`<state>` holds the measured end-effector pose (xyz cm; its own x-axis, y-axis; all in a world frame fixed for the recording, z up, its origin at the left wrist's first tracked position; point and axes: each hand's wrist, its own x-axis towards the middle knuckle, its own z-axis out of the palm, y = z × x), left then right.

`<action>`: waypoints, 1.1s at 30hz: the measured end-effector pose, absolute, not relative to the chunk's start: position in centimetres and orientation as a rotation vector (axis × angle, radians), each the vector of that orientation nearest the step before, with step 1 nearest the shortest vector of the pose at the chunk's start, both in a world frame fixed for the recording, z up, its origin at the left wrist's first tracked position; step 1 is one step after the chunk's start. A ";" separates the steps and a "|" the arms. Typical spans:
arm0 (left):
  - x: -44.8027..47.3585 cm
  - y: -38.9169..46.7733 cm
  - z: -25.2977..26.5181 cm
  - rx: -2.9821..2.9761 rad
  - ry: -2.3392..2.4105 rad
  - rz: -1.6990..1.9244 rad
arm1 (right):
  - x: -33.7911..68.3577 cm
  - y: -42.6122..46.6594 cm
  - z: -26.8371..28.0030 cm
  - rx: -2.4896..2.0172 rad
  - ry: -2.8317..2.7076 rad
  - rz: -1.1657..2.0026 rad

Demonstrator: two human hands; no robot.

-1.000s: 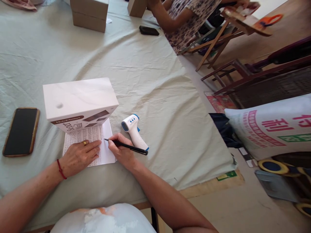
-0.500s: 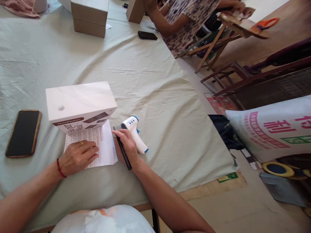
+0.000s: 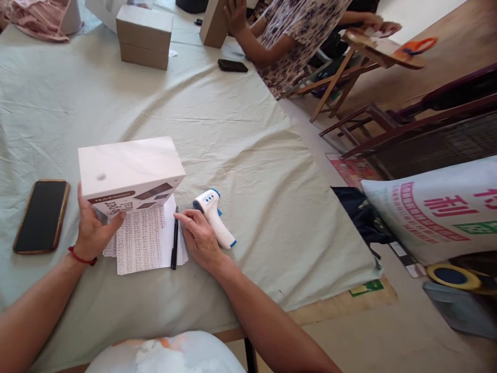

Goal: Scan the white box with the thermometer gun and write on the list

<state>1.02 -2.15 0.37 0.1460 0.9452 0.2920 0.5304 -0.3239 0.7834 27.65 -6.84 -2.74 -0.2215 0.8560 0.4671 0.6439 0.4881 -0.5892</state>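
A white cardboard box (image 3: 130, 163) marked "NutriMotion" stands on a stack of written paper sheets (image 3: 140, 241). My left hand (image 3: 93, 230), with a red cord at its wrist, grips the near left corner of the box; its thumb lies across the front and its fingers go along the left side. On the right part of the sheets lies a black pen (image 3: 174, 246). My right hand (image 3: 200, 238) rests beside it, index finger stretched out to the pen's upper end and thumb hidden. Just beyond this hand is a white and blue infrared thermometer (image 3: 217, 225), lying on its side.
A smartphone (image 3: 42, 216) lies to the left on the cloth-covered table (image 3: 272, 217). Farther back are a brown carton (image 3: 144, 41) and another black phone (image 3: 232, 66). Another person's hand (image 3: 236, 15) touches a second carton (image 3: 214, 26). A printed sack (image 3: 430, 207) sits beyond the right edge.
My right hand has let go of the pen, which now lies on the paper. My left hand has moved from the sheets to the box's left corner. The top sheet sits nearer to me.
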 end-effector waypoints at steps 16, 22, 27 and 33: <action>2.0 -2.7 0.4 1.530 1.424 1.293 | 32.8 -6.4 -0.5 -2.235 -1.805 0.250; 2.2 -2.6 0.3 1.565 1.369 1.202 | 31.1 -6.7 1.1 -1.644 -1.273 0.838; 1.9 -2.9 0.4 1.700 1.463 1.131 | 26.1 -8.5 1.8 -1.164 -1.151 1.393; 1.6 -2.9 0.6 1.800 1.427 1.109 | 24.0 -8.3 1.5 -1.097 -1.242 1.509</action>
